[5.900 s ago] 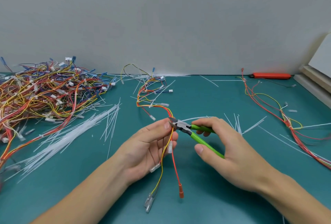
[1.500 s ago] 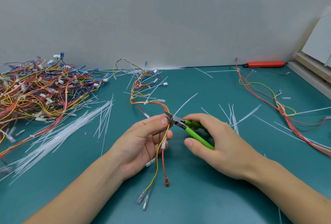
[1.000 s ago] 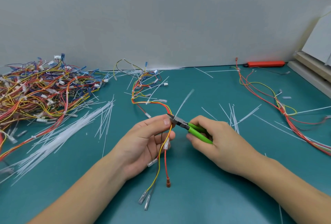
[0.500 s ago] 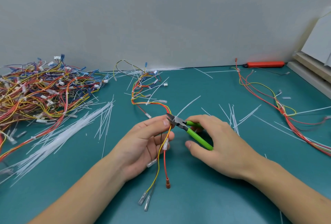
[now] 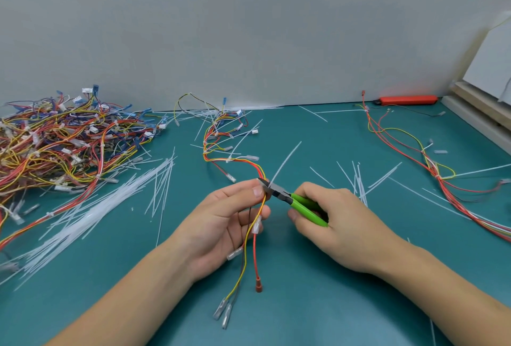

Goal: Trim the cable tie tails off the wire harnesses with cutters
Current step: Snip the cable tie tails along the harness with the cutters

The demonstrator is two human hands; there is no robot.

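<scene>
Two hands work low over the desk (image 5: 318, 304): the left hand (image 5: 221, 224) pinches a harness (image 5: 253, 231), the right hand (image 5: 340, 224) grips green cutters (image 5: 293, 200). Their jaws meet a white tie tail (image 5: 284, 163) beside the left thumb. Further left lies a harness pile (image 5: 63, 138).

The wire pile (image 5: 55, 146) runs off the left edge, partly unseen.
</scene>
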